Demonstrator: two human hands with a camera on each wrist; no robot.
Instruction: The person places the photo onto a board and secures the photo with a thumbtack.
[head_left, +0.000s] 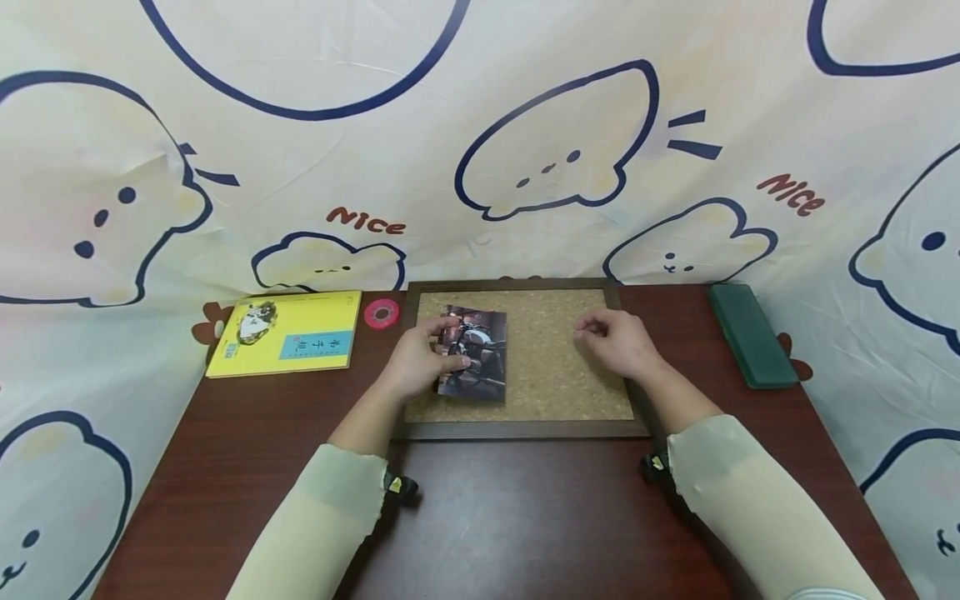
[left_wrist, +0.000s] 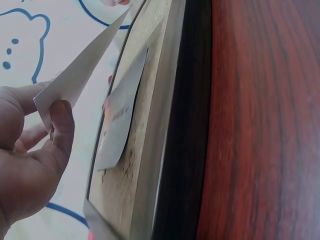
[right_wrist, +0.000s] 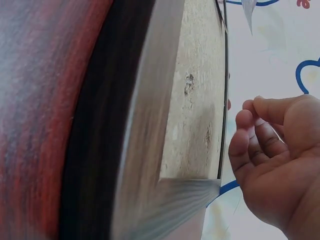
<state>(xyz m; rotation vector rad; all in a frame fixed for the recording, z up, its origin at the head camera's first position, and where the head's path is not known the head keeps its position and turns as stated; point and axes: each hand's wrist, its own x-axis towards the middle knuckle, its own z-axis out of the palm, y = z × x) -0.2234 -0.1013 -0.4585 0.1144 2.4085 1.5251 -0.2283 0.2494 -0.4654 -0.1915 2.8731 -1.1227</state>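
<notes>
My left hand (head_left: 416, 358) pinches a photo print of a motorcycle (head_left: 483, 358) by its left edge, thumb on the front. The print is tilted up off the corkboard (head_left: 555, 350), its pale back (left_wrist: 80, 70) facing the left wrist camera. Beneath it, in the left wrist view, a second glossy print (left_wrist: 122, 110) lies on the cork with one edge slightly raised. Over the board's right side hovers my right hand (head_left: 618, 342), fingers curled and thumb tip against the index finger (right_wrist: 245, 119). No object shows between those fingertips; anything tiny there would be hidden.
The corkboard's dark wooden frame (head_left: 525, 430) lies on the reddish-brown table (head_left: 517, 517). At back left are a yellow book (head_left: 315, 312) and a red tape roll (head_left: 382, 313). A green case (head_left: 753, 337) sits at the right. A printed cloth (head_left: 420, 167) hangs behind.
</notes>
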